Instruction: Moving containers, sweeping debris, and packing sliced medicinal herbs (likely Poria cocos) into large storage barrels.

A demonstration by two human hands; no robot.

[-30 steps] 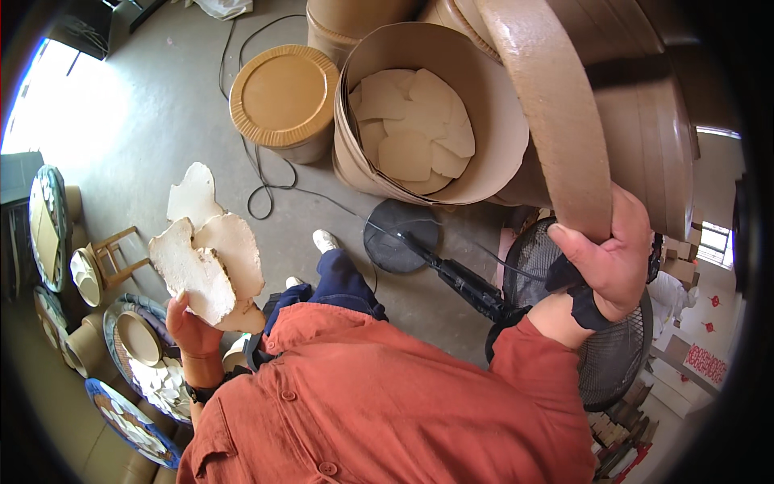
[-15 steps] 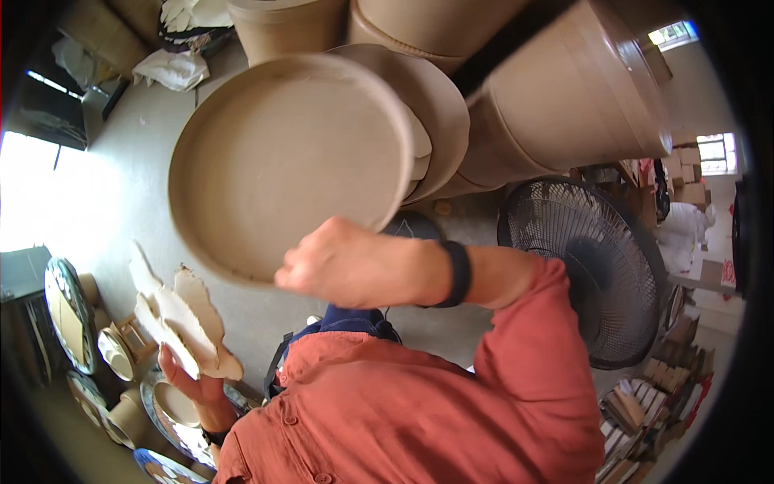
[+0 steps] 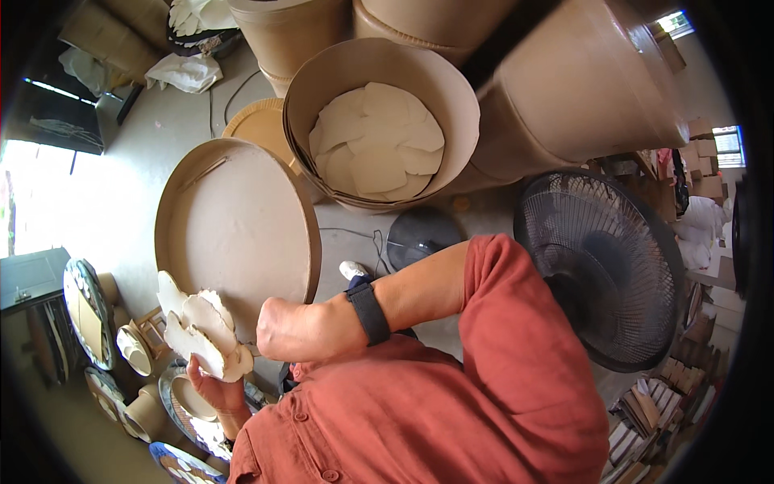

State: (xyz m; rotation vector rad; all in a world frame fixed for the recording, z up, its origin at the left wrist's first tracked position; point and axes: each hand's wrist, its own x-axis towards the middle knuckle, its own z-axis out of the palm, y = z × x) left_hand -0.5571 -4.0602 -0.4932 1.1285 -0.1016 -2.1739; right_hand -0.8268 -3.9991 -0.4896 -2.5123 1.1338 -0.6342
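My right hand (image 3: 284, 329) is closed on the near rim of a round, shallow brown drum lid (image 3: 250, 222). Its fingertips are hidden behind the fist. The lid is tilted, with its hollow side toward me, and a thin strip lies inside near the top. My left hand (image 3: 216, 387) grips several flat, cream-white pieces with ragged edges (image 3: 208, 327), fanned out in front of the lid's lower left rim. Beyond the lid stands an uncovered brown drum (image 3: 453, 101), and similar flat pale pieces (image 3: 379, 145) lie overlapping inside it.
Large brown drums (image 3: 564, 97) crowd the far side and right. A black floor fan (image 3: 601, 270) stands at my right. A yellowish round lid (image 3: 260, 121) sits behind the drum. Cables (image 3: 347, 231) run over the floor. Round framed panels (image 3: 89, 310) lean at the left.
The lid has moved left and toward me with my right hand, tilting and uncovering the drum and its pale pieces. My left hand with its pieces has shifted slightly right.
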